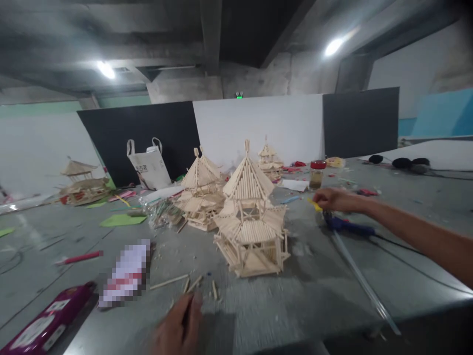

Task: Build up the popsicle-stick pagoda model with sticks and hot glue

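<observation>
right hand (334, 199) pinches yellow piece (314, 204) — left hand (181, 325) on table (318, 291).

Bare concrete ceiling (229, 34) with heavy beams; two ceiling lamps (106, 69) glowing. Black panels (144, 128) and a white panel (258, 123) standing behind the grey bench (318, 291). Teal wall section (443, 113) showing far right. Small green sign (239, 94) shining above.

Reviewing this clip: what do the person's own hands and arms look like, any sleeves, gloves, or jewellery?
Both hands are bare, with no gloves. The right hand leads into a forearm that is uncovered as far as the picture's edge, with no sleeve, watch or bracelet to be seen. Only part of the left hand shows at the bottom edge, blurred; no ring can be made out on it.
</observation>
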The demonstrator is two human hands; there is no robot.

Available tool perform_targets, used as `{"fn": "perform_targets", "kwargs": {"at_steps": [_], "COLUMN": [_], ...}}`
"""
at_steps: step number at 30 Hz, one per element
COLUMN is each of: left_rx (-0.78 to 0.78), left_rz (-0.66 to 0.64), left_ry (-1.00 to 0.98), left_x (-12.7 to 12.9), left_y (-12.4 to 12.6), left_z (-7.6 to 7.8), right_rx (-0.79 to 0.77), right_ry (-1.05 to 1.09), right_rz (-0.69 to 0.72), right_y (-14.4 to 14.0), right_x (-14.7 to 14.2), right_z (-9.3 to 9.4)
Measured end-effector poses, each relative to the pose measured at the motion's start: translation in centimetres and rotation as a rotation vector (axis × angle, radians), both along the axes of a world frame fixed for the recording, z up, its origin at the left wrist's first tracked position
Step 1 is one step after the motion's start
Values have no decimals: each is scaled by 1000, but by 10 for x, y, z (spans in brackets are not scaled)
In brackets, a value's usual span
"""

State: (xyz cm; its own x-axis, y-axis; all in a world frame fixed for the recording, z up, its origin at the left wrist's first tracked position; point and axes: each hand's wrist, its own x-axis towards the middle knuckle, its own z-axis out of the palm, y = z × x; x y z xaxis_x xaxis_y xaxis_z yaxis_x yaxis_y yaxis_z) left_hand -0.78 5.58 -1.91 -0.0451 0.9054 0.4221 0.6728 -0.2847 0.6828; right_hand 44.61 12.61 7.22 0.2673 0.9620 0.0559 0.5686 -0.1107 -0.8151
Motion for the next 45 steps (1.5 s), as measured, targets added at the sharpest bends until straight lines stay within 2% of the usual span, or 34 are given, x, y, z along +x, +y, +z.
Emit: {"fn": "perform_targets", "kwargs": {"at_steps": [1, 4, 7, 10, 12, 14, 17, 21, 24, 26, 29, 34, 40, 45], "left_rx": [-40, -29, -17, -20, -17, -11, -10, 2, 26, 46, 62, 20, 1, -26], "left_rz": [-36, -35, -31, -44, -48, -43, -25, -31, -63, -107, -185, -285, -336, -342], "left_ry": [32, 55, 39, 1, -28, -49, -71, -118, -152, -158, -129, -46, -31, -27], "left_x": [1, 3, 3, 2, 1, 0, -1, -2, 4, 14, 35, 65, 70, 67], "left_y": [-2, -4, -5, -4, -4, -3, -4, -3, 6, 16, 36, 62, 70, 69], "left_z": [5, 14, 15, 13, 12, 12, 10, 9, 14, 20, 29, 30, 28, 30], "right_rx": [-42, -138, -28, 126, 233, 343, 462, 502, 487, 477, 481, 507, 429, 329], "right_ry": [-5, -3, -25, -65, -84, -105, -138, -164, -128, -93, -85, -180, -276, -147], "right_rz": [77, 302, 384, 380, 330, 241, 60, -191, -293, -304, -263, -223, -228, -104], "right_y": [-22, -93, -141, -147, -136, -126, -123, -128, -125, -119, -111, -103, -77, -55], "right_x": [-15, -77, -144, -191, -206, -206, -183, -131, -110, -113, -132, -150, -132, -128], "right_z": [-7, -34, -59, -74, -78, -80, -84, -91, -96, -100, -104, -98, -84, -70]}}
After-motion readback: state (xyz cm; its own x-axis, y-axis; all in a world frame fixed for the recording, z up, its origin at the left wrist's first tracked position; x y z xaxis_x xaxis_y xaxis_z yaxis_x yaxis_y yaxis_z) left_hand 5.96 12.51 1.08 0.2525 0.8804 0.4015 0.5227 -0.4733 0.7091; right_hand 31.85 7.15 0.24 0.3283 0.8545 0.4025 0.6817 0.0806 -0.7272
